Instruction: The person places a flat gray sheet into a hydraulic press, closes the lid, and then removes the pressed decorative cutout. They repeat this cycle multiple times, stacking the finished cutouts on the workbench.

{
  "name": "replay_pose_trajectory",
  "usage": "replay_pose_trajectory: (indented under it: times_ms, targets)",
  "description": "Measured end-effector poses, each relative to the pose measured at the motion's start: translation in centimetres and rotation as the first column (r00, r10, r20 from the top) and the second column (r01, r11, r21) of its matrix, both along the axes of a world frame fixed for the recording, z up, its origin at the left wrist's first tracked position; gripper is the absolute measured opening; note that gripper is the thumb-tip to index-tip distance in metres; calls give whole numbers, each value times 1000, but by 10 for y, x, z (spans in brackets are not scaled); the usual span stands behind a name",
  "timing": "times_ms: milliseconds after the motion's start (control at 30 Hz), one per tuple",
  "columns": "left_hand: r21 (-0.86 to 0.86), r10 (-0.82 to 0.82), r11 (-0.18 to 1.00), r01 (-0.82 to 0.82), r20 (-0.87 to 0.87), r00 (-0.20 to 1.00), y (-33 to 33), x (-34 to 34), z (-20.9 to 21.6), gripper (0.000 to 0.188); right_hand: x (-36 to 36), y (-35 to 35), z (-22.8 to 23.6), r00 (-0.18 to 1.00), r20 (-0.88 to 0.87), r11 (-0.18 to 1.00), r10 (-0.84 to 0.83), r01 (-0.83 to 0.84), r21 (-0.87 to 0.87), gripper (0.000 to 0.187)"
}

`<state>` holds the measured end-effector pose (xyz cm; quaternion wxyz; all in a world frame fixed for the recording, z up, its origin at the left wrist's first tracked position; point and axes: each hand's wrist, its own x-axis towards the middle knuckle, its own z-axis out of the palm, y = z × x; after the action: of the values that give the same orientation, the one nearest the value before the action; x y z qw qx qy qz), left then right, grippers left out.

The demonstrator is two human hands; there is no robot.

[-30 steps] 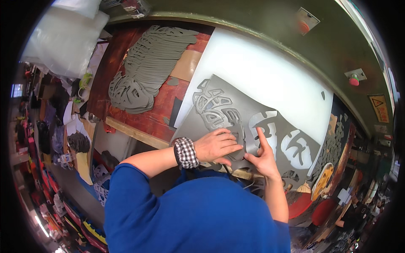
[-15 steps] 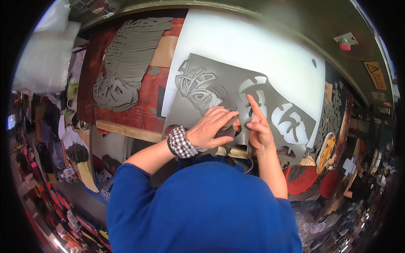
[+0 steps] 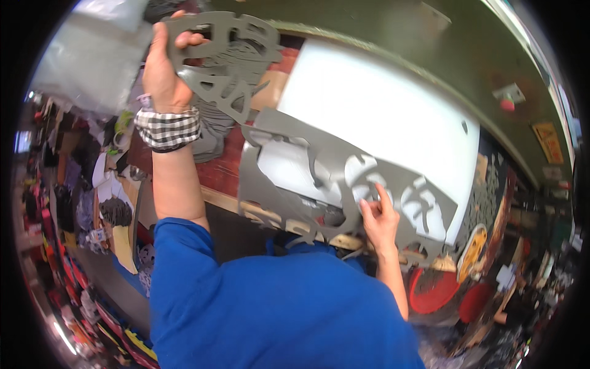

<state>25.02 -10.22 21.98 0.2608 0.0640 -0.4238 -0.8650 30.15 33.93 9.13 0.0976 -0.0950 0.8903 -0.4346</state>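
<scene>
My left hand (image 3: pixel 167 74) is raised at the far left, fingers and thumb closed on a grey foam cut-out (image 3: pixel 219 42) with curved slots and windows. The cut-out hangs in the air over a pile of similar grey pieces (image 3: pixel 212 140), hiding much of it. My right hand (image 3: pixel 381 222) lies at the near part of a grey die-cut foam sheet (image 3: pixel 295 129), index finger stretched forward and thumb apart; its other fingers are partly hidden. Large openings in the sheet show the white board (image 3: pixel 381 86) beneath.
Behind the board runs a green machine beam (image 3: pixel 369 31) with a red button (image 3: pixel 507 106). To the right are a yellow slotted die (image 3: pixel 472 252), grey foam scraps (image 3: pixel 476 184) and a red round tub (image 3: pixel 433 292). Clear plastic bags (image 3: pixel 86 67) hang at the far left.
My left hand has lifted the cut-out from the sheet and swung it up to the far left, leaving a large opening. My right hand has stayed by the sheet.
</scene>
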Motion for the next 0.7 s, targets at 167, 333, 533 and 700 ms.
replay_pose_trajectory:
  times_ms: [167,333,533,700]
  targets:
    - [-263,442,870,-417,39,896,-48,15,58,38,2,11,-13,999,-53,999,-5,7,49,37]
    - [-269,201,953,-143,200,959,-81,36,90,33,2,18,-28,987,-159,999,-37,36,-11,30]
    - [-398,123,911,-110,8,992,-71,67,92,26,-5,25,-21,986,161,971,-31,68,-228,27]
    - [-288,226,936,-202,53,973,-91,92,73,31,-11,17,-7,990,144,965,3,35,-261,28]
